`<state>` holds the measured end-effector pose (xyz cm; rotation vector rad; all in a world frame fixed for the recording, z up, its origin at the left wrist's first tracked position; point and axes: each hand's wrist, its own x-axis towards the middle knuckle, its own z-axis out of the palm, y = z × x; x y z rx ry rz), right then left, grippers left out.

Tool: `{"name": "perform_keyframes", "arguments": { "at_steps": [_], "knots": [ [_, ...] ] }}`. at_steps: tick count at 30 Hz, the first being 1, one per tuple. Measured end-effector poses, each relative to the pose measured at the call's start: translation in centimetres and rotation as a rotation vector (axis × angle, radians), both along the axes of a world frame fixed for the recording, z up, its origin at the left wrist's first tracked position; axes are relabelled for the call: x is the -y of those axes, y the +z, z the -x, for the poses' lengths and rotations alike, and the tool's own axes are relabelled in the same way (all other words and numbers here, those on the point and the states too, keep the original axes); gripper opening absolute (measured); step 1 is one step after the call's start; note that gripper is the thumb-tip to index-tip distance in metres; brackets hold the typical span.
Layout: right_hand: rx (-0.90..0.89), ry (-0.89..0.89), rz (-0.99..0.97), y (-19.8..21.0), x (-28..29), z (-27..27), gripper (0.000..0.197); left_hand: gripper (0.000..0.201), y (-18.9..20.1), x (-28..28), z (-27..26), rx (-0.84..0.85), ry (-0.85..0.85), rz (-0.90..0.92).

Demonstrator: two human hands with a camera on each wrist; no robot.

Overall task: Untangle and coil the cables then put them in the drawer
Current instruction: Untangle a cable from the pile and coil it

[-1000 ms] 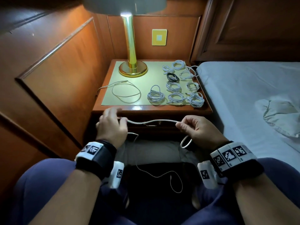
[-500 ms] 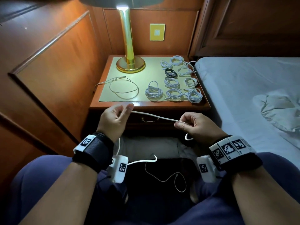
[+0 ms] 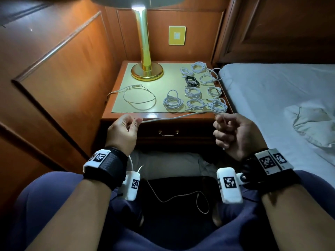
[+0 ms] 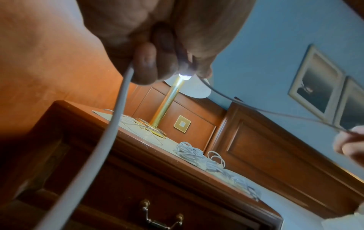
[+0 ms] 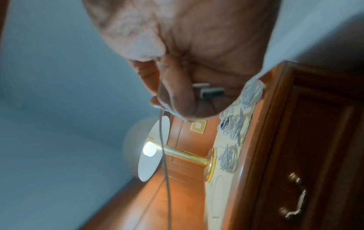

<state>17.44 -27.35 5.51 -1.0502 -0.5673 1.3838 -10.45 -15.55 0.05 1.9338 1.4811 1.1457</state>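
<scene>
A white cable [image 3: 176,117] is stretched taut between my two hands in front of the nightstand. My left hand [image 3: 126,127] pinches it between thumb and forefinger; its tail [image 3: 181,196] hangs down onto my lap. My right hand [image 3: 230,131] grips the other end, and the right wrist view shows a metal plug [image 5: 211,91] beside its curled fingers [image 5: 175,93]. Several coiled white cables [image 3: 197,98] and one black coil [image 3: 191,81] lie on the nightstand's right half. A loose white cable [image 3: 139,96] lies at its left. The drawer [image 3: 168,134] below is closed.
A brass lamp [image 3: 146,69] stands at the back of the nightstand [image 3: 126,115]. A wood-panelled wall closes the left side. A bed with grey sheet [image 3: 281,98] and a crumpled cloth [image 3: 313,124] lies on the right. My legs sit below.
Both hands have risen and moved apart, pulling the white cable taut near the nightstand's front edge. More of the cable now runs between them.
</scene>
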Motion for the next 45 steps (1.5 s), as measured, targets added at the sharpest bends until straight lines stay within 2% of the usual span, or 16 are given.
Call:
{"name": "perform_keyframes", "arguments": {
  "at_steps": [3, 5, 7, 9, 11, 13, 15, 17, 19, 23, 26, 28, 31, 35, 40, 45],
  "knots": [
    [-0.107, -0.039, -0.036, 0.1, 0.4, 0.2, 0.019, 0.037, -0.1, -0.3, 0.0, 0.007, 0.056, 0.016],
    [-0.087, -0.069, -0.06, -0.3, 0.3, 0.9, 0.021, 0.029, -0.2, -0.2, -0.2, -0.016, 0.047, 0.029],
    [-0.004, -0.107, -0.082, -0.9, -0.1, 1.8, 0.023, 0.018, -0.4, 0.6, -0.7, -0.098, -0.045, 0.058],
    [0.183, -0.125, -0.13, -1.8, -0.6, 2.6, 0.025, 0.012, -0.7, 2.2, -1.8, -0.188, -0.212, 0.04],
    [0.511, -0.113, -0.171, -2.7, -0.8, 3.3, 0.025, 0.014, -1.0, 3.7, -3.0, -0.218, -0.411, -0.049],
    [0.833, -0.06, -0.191, -3.4, -0.8, 3.8, 0.023, 0.013, -0.8, 4.6, -3.9, -0.176, -0.566, -0.126],
    [0.973, 0.081, -0.154, -3.9, -0.7, 4.0, 0.022, 0.011, -0.2, 4.8, -4.1, -0.103, -0.622, -0.18],
    [0.918, 0.26, -0.101, -3.8, -0.4, 4.4, 0.023, 0.014, 0.3, 4.7, -4.0, -0.051, -0.584, -0.212],
    [0.791, 0.347, -0.073, -3.4, -0.1, 4.9, 0.025, 0.017, 0.2, 4.5, -3.8, -0.002, -0.536, -0.2],
    [0.413, 0.396, 0.03, -2.8, -0.2, 5.3, 0.032, 0.029, -0.1, 4.3, -3.7, 0.044, -0.558, -0.12],
    [0.234, 0.457, 0.037, -2.7, -0.2, 5.1, 0.05, 0.017, 0.3, 4.2, -3.6, 0.033, -0.615, -0.068],
    [0.155, 0.463, 0.033, -2.8, -0.1, 4.8, 0.058, 0.02, 0.4, 4.1, -3.6, 0.043, -0.582, -0.015],
    [0.069, 0.469, 0.063, -3.0, 0.2, 4.3, 0.046, 0.014, 0.7, 4.2, -3.5, 0.073, -0.49, 0.085],
    [0.227, 0.453, 0.056, -2.8, 0.7, 4.3, 0.033, 0.013, 1.1, 4.4, -3.5, 0.137, -0.424, 0.195],
    [0.637, 0.299, 0.066, -2.8, 0.6, 5.2, 0.01, 0.017, 1.6, 5.0, -3.8, 0.294, -0.447, 0.337],
    [0.792, 0.143, -0.003, -3.5, 0.2, 5.7, 0.009, 0.018, 1.7, 5.4, -4.3, 0.326, -0.469, 0.366]
  ]
}}
